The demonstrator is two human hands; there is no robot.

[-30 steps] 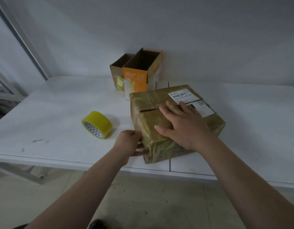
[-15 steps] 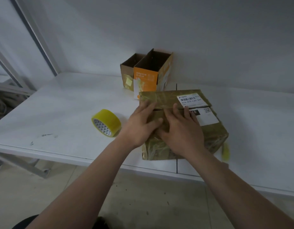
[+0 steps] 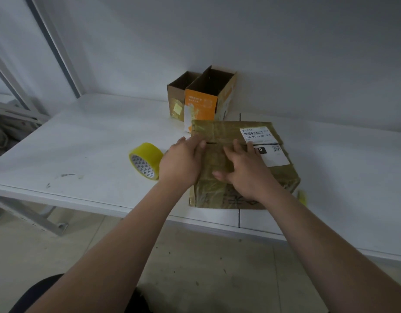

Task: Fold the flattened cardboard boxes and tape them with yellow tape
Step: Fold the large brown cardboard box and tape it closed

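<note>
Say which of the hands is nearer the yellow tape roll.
Left. The left hand rests on the cardboard box beside the tape roll; the right hand lies farther right.

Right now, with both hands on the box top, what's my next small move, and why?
Probably reach the left hand to the yellow tape roll beside it while the right hand presses the cardboard box shut: its top seam shows a dark open gap.

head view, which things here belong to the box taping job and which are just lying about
In the job: brown taped cardboard box with white label, pressed by left hand and right hand; yellow tape roll.
Lying about: open orange cardboard box and open brown cardboard box by the wall.
</note>
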